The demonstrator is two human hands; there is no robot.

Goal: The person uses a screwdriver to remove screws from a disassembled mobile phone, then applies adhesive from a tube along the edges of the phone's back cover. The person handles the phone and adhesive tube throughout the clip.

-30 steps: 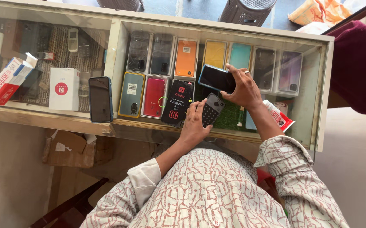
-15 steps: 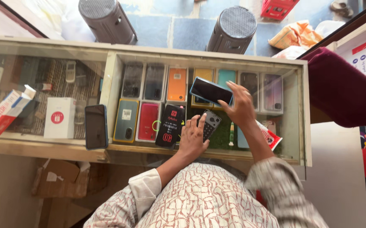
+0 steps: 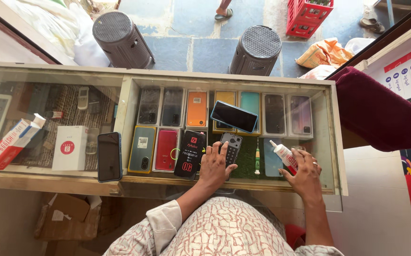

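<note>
Left hand flat on the keypad phone, right hand gripping the glue tube.
Phone's long axis runs six to twelve, under left fingertips; tube nozzle points eleven o'clock; dark smartphone lies at twelve o'clock, nearer the left.

My left hand rests on a glossy glass counter; my right hand grips a smooth plastic glue bottle.
</note>
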